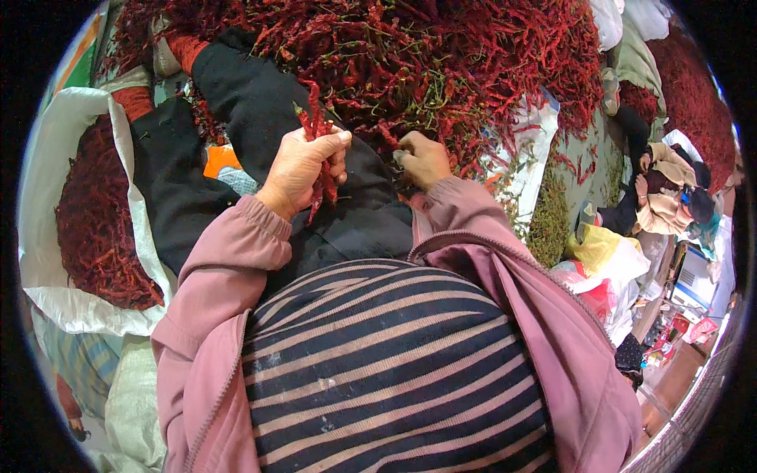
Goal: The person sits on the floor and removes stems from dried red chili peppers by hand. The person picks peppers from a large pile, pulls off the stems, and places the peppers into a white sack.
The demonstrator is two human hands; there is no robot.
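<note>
A small bunch of dried red chili peppers [315,118] is held in my left hand [310,162], above my black-trousered thigh. The peppers stick out both above and below the fist, and a few show green stems. My right hand [423,158] is at the near edge of a large heap of dried red chilies [378,65], its fingers curled and pointing left. One wrinkled chili [387,135] lies right by those fingertips; whether they grip it is hidden. Stems and pale green stalks are mixed among the chilies in front of me.
At the left stands an open white woven sack [44,236] with dark red chilies inside. A strip of loose stems [547,222] lies on the floor at right, near plastic bags [609,254]. Other people [668,183] sit farther right beside another chili heap [692,106].
</note>
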